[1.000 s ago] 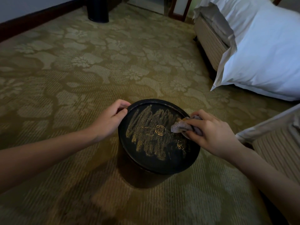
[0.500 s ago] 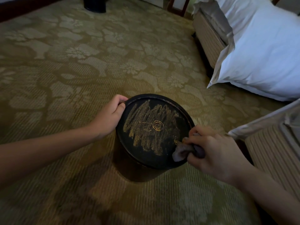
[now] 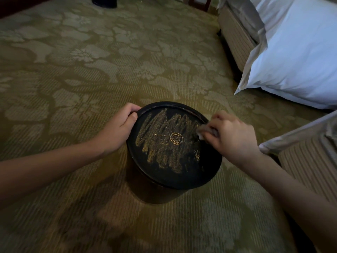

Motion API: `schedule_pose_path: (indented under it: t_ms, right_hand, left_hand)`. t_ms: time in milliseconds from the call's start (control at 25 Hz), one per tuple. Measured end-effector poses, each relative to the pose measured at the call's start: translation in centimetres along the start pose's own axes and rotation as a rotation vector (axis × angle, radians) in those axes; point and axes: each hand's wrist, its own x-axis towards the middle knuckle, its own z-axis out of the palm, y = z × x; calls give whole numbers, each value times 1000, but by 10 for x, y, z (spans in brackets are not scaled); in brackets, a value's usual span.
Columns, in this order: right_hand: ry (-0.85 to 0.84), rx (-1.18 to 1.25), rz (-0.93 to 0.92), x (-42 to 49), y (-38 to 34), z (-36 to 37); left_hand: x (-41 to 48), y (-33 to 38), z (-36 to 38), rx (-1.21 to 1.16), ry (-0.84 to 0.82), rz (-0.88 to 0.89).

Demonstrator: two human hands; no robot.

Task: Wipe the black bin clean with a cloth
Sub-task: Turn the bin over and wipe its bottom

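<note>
The black bin (image 3: 174, 145) is sitting on the carpet (image 3: 91, 70); the left hand (image 3: 116, 130) is gripping its left rim while the right hand (image 3: 228, 136) is pressing a clenched cloth (image 3: 201, 132) at the right edge, dusty streaks remaining across the middle

The room is dim and yellow-green in cast, with the brightest patch on the white pillow (image 3: 299, 52) at upper right. Soft shadows of both forearms and the black bin (image 3: 173, 145) fall on the carpet (image 3: 91, 70) toward the viewer. The right hand (image 3: 229, 136) is motion-blurred, and the wide lens bends the carpet edges around the bin.
</note>
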Motion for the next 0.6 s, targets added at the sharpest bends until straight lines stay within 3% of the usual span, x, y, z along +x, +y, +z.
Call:
schedule_pose_path:
  t_ms: [200,480,600]
  right_hand:
    - [16,-2,112,45,-17,18]
    - [-126,150,-84,-57,-31,-23]
    - [-77,180,-122,-67,-30,-19]
  left_hand:
    - [-1,3,0,-32,-2,-23]
    - [-4,2,2,21,12,-29]
    - [-5,2,1,5,3,-15]
